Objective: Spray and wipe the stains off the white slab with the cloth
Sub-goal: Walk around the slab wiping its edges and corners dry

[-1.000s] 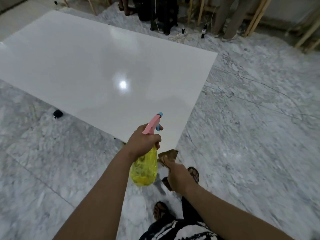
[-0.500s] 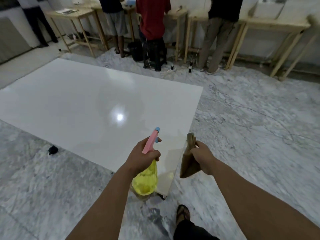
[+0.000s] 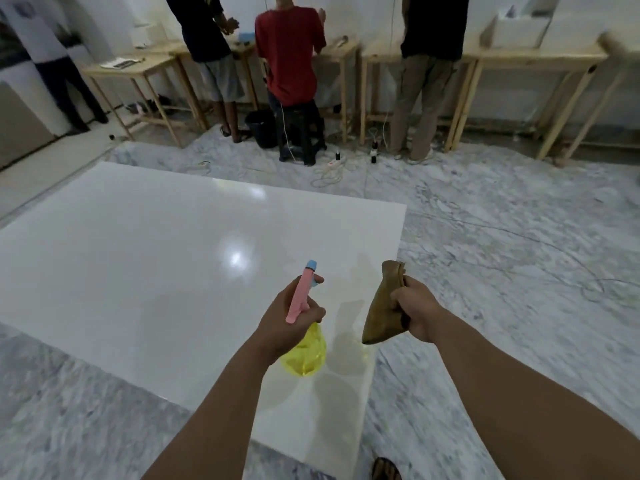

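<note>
You are standing at the near right corner of the slab (image 3: 156, 271), which is lying flat on the marble floor (image 3: 502, 254); its right edge is running away from you, with open floor beyond it and on the near side. Your left hand (image 3: 289, 318) is gripping the sprayer (image 3: 304, 327) over the slab's near part, fingers curled round its neck, nozzle pointing forward and away from you, yellow bottle hanging below. Your right hand (image 3: 414, 311) is clenching the brown cloth (image 3: 384, 306), which is hanging over the slab's right edge.
</note>
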